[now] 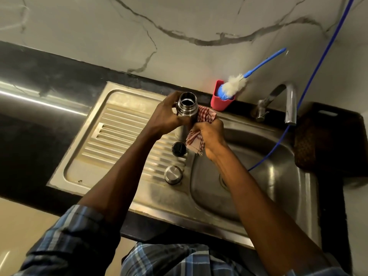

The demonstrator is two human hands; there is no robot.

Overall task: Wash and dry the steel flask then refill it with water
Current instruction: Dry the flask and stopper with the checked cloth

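The steel flask [186, 105] stands upright over the drainboard with its mouth uncovered. My left hand [166, 116] grips its upper body from the left. My right hand [209, 136] presses a red-and-white checked cloth [205, 116] against the flask's right side; the cloth wraps partly around the body and hangs below my fingers. The flask's lower part is mostly hidden by my hands and the cloth. A black stopper [178, 149] and a steel cap [172, 174] lie on the drainboard near the basin's edge.
The steel sink basin [258, 176] lies to the right, with the tap [288, 104] behind it. A red holder [220, 102] with a blue-handled bottle brush [235, 85] stands at the wall. A blue hose [310, 76] runs down into the basin. The ridged drainboard [111, 136] spreads left.
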